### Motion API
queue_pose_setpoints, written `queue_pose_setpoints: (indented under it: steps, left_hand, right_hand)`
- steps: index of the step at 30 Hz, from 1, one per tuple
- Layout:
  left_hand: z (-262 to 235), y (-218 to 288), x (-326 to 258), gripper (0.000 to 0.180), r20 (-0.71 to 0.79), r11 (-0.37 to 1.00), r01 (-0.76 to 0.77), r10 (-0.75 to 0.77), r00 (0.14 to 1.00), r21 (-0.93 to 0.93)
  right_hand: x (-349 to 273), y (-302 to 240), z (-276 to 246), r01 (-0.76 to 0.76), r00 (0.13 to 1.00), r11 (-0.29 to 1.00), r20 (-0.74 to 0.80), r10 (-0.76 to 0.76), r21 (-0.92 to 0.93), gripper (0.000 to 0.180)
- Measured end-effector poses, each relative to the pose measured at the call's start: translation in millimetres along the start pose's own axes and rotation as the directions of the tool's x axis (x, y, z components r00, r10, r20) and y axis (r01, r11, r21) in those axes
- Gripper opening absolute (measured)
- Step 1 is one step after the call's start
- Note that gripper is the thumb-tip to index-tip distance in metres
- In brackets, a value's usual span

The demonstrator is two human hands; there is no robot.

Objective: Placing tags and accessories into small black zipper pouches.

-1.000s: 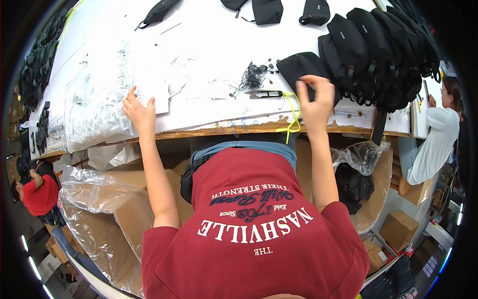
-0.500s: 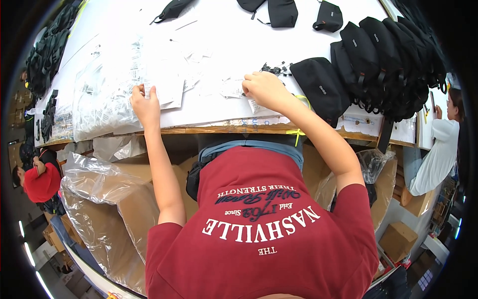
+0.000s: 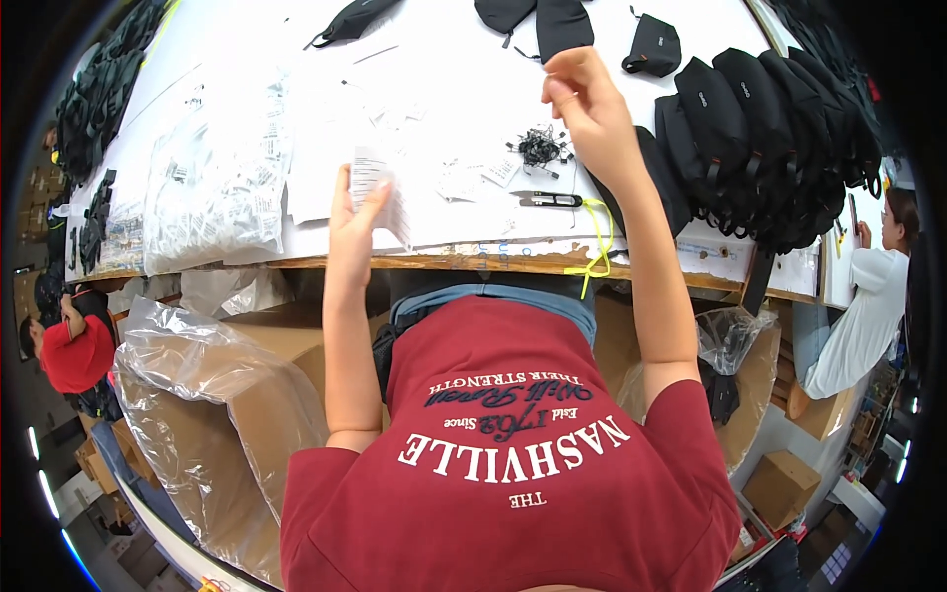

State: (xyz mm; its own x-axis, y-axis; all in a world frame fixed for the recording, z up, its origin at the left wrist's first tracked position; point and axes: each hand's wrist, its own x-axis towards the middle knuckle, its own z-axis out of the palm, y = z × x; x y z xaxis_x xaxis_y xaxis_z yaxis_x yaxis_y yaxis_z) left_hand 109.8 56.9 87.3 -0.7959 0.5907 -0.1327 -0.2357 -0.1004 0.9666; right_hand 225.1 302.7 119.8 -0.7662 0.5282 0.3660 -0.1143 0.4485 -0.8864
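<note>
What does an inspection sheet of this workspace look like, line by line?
Surface: white table with a wooden front edge.
Job's things: left hand holds a white paper tag; right hand raised, pinched, contents too small to tell.
Clutter: black pouches stacked at right; clear plastic bags at left; small black fasteners; black cutter.
Hands: both bare.
Cables: yellow cord hangs over the edge.
Surroundings: bag-lined cardboard boxes; two other people at the sides.
</note>
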Motion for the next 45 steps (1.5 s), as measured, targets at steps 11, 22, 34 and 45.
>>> queue_pose_setpoints:
  steps: [11, 22, 34, 45]
  left_hand:
    - [31.3, -11.1, -14.0, 0.032, 0.076, 0.999, -0.022, 0.019, 0.997, 0.048]
    - [39.8, -13.8, -18.7, 0.021, 0.095, 0.998, 0.046, -0.042, 0.995, -0.039]
    - [44.8, -18.2, -18.3, 0.023, 0.117, 0.997, 0.077, -0.076, 0.99, -0.009]
    - [46.2, -17.4, -25.6, 0.021, 0.066, 0.997, 0.062, -0.058, 0.996, -0.049]
  right_hand:
    - [-2.6, -19.4, 9.0, 0.065, 0.998, 0.995, -0.03, -0.062, 0.079, 0.017]
    - [-20.6, -43.2, 3.1, 0.333, 0.922, 0.894, -0.304, -0.24, 0.302, 0.024]
    - [7.6, -59.8, -9.4, 0.416, 0.863, 0.876, -0.198, -0.465, -0.244, 0.014]
    - [-16.3, -54.4, 9.4, 0.032, 0.999, 0.97, 0.001, -0.033, 0.242, 0.025]
